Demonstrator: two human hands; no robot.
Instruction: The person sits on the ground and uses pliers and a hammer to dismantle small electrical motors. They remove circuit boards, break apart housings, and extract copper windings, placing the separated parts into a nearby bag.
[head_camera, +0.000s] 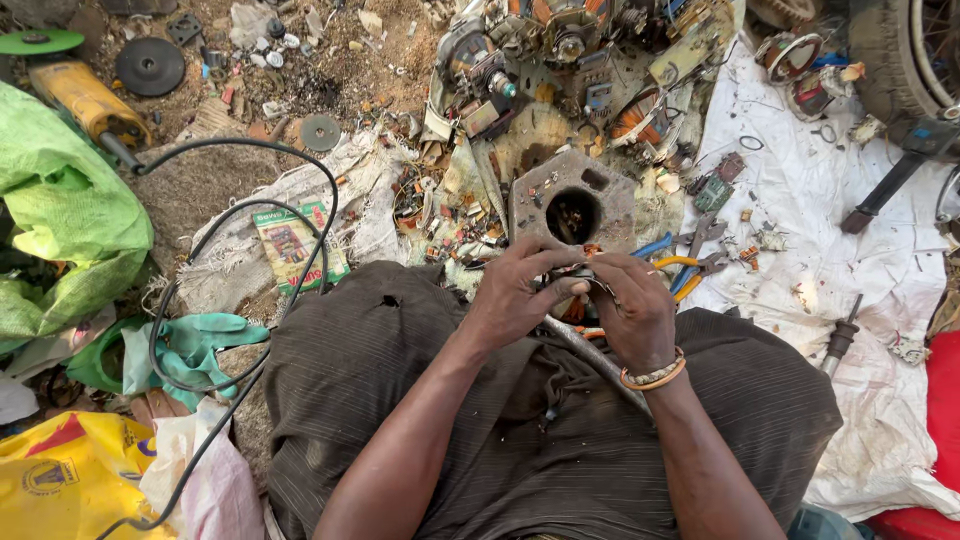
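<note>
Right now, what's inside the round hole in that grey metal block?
The block hole shows only dark shadow with faint orange-brown bits near its bottom; deeper contents are hidden. Both hands, left and right, work just below it.

Two hands (575, 300); two pliers (690, 262)

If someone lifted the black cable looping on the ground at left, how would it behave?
The black cable would probably be floppy: it lies in loose curves. It likely drags, since one end runs toward the yellow angle grinder. Probably light for its length.
</note>
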